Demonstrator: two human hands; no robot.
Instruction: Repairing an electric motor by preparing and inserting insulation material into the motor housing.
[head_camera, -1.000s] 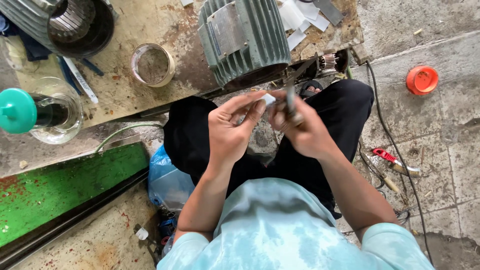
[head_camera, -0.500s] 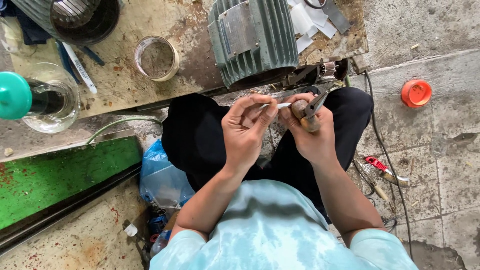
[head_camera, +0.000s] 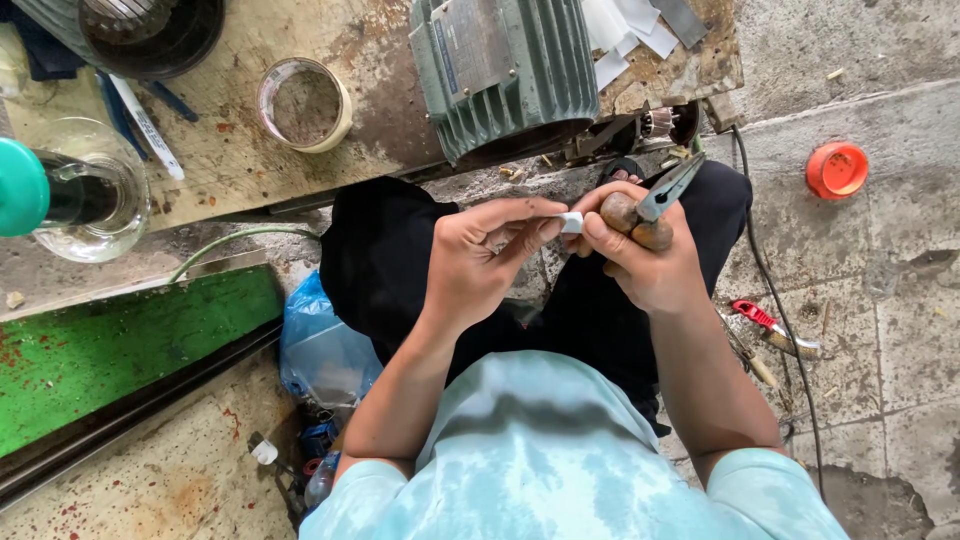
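Note:
I sit with both hands raised over my lap in black trousers. My left hand (head_camera: 480, 265) pinches a small white piece (head_camera: 571, 222) between thumb and fingertips. My right hand (head_camera: 645, 255) grips a pair of pliers (head_camera: 655, 205) with worn brown handles, its grey jaws pointing up and away to the right; its fingertips also touch the white piece. The two hands meet at that piece. A green finned electric motor (head_camera: 505, 70) lies just beyond them on a stained board.
A tape roll (head_camera: 303, 103), a glass jar (head_camera: 95, 195) with a teal cap, a dark round part (head_camera: 150, 30) and white paper scraps (head_camera: 630, 30) lie on the board. An orange lid (head_camera: 836, 168), a red-handled tool (head_camera: 775, 328) and a black cable (head_camera: 775, 300) are on the concrete at right. A green panel (head_camera: 110, 350) and blue bag (head_camera: 320, 345) sit at left.
Both hands have drawn slightly apart from the earlier tight clasp and shifted a little right. The pliers now point up and right. The left fingers have straightened onto the white piece.

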